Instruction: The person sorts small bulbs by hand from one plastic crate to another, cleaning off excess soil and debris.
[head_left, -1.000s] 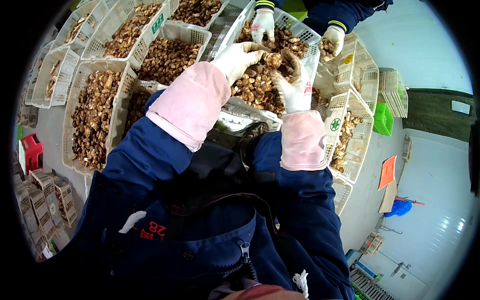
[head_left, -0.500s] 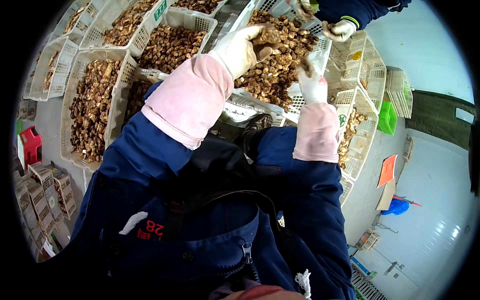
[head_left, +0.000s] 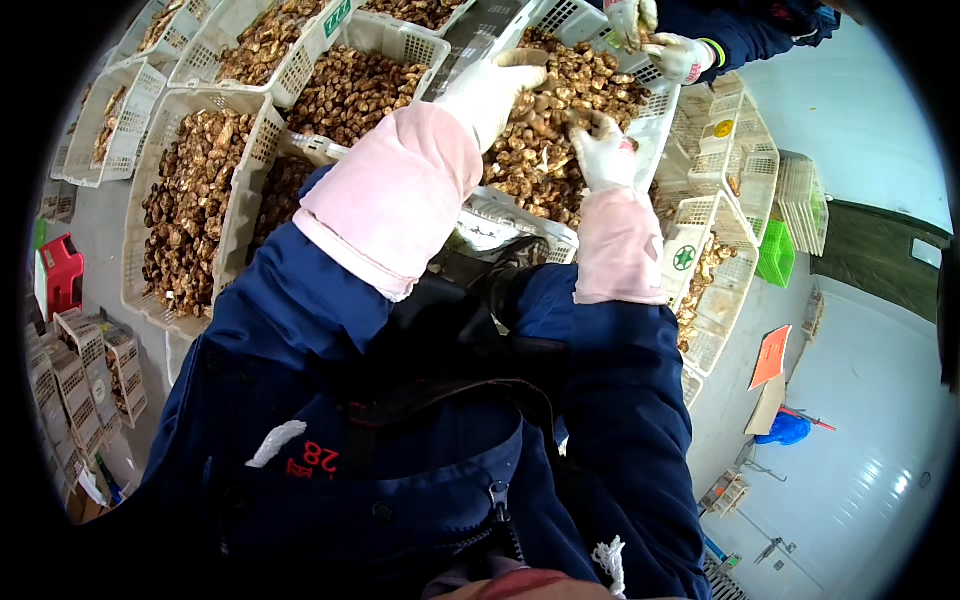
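A white crate (head_left: pixel 655 130) in front of me holds a heap of brown mushrooms (head_left: pixel 545 165). Over its left part, my left hand (head_left: pixel 492 92) wears a white glove, its fingers curved and apart, with no piece clearly gripped. My right hand (head_left: pixel 605 160), gloved too, is bent down into the heap right of it. Its fingertips are pinched on a brown mushroom (head_left: pixel 578 120), partly hidden by the glove. Pink sleeve covers reach over both my forearms. At the crate's far right corner, a co-worker's gloved hands (head_left: pixel 660 45) are close together.
More crates of mushrooms stand on the left, such as the long crate (head_left: pixel 235 215) and the one behind it (head_left: pixel 415 55). On the right are a crate with a green mark (head_left: pixel 715 285), a stack of white crates (head_left: pixel 800 205) and a green crate (head_left: pixel 775 252). A red stool (head_left: pixel 62 275) stands far left.
My left hand has shifted slightly right and lower, and the brown piece at its fingers no longer shows clearly. My right hand has moved left into the heap. The co-worker's hands have come together.
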